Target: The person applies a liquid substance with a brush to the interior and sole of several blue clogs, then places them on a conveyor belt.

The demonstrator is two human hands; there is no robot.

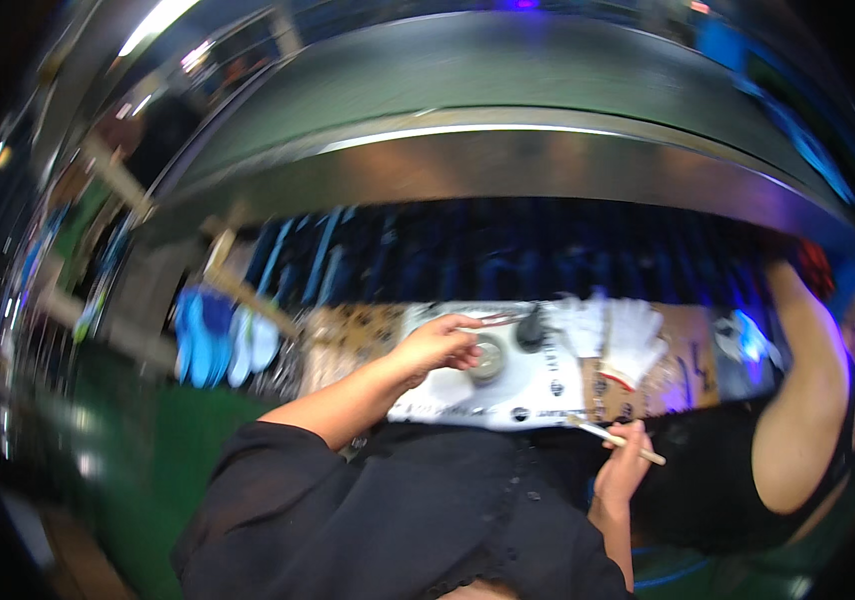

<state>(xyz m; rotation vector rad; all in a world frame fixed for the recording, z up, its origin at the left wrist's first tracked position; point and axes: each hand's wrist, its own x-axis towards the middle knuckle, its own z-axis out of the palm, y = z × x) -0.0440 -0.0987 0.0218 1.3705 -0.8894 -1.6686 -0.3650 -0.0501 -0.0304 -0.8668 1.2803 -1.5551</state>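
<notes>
My right hand point(624, 468) grips a slim brush point(608, 436) with a pale wooden handle, its tip pointing left and away from me. Over a white printed sheet point(438, 402), my left hand point(438, 345) has its fingers curled closed. A thin reddish-brown strip point(499, 319) shows at those fingertips; blur hides what it is and whether I hold it. Just beside the left fingers stands a round grey container point(488, 358). A small dark object point(532, 330) sits farther right on the sheet. White knit gloves point(634, 342) lie right of it.
Brown cardboard point(690, 350) extends to the right. Dark rollers point(508, 250) run behind the work surface, below a metal-edged green conveyor belt point(508, 75). Blue shoe-sole shapes point(202, 336) stand at left. A co-worker's bare arm point(803, 400) is close on my right.
</notes>
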